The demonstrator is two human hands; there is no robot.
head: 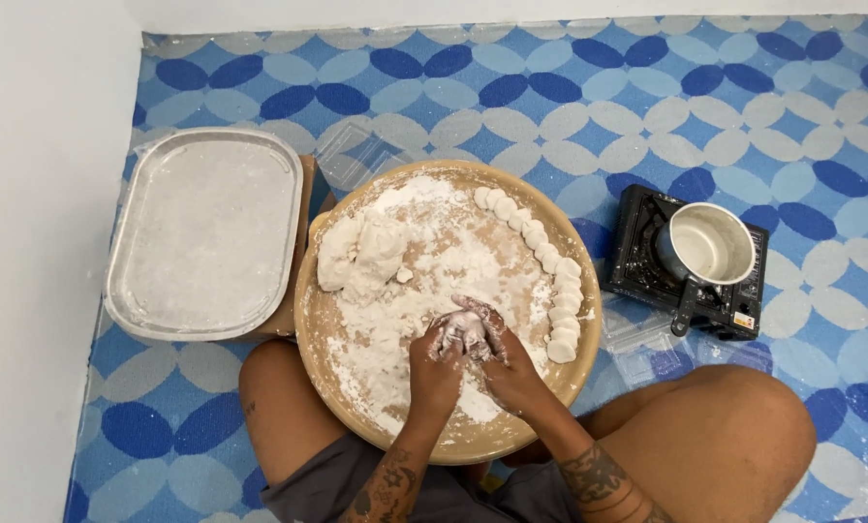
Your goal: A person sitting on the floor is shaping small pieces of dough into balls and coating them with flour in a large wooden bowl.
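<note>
Patterned blue mat | round floured tray point(337, 387) | hands point(468, 353) cupping soft dough piece point(464, 332)

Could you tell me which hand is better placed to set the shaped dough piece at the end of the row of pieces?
Probably the right hand: it cups the dough piece on the side nearer the row of dough pieces, whose end lies just right of it. The left hand would have to cross over.

Left hand point(436, 360) and right hand point(505, 360) floury, pressed together around a small dough piece point(465, 332) over the round wooden tray point(329, 320). Dough lump point(358, 254) upper left in tray, row of shaped pieces point(548, 261) curving along right rim. Metal tray point(206, 232) left, pot point(710, 246) on portable stove point(637, 254) right, all on patterned blue floor mat point(570, 97).
</note>
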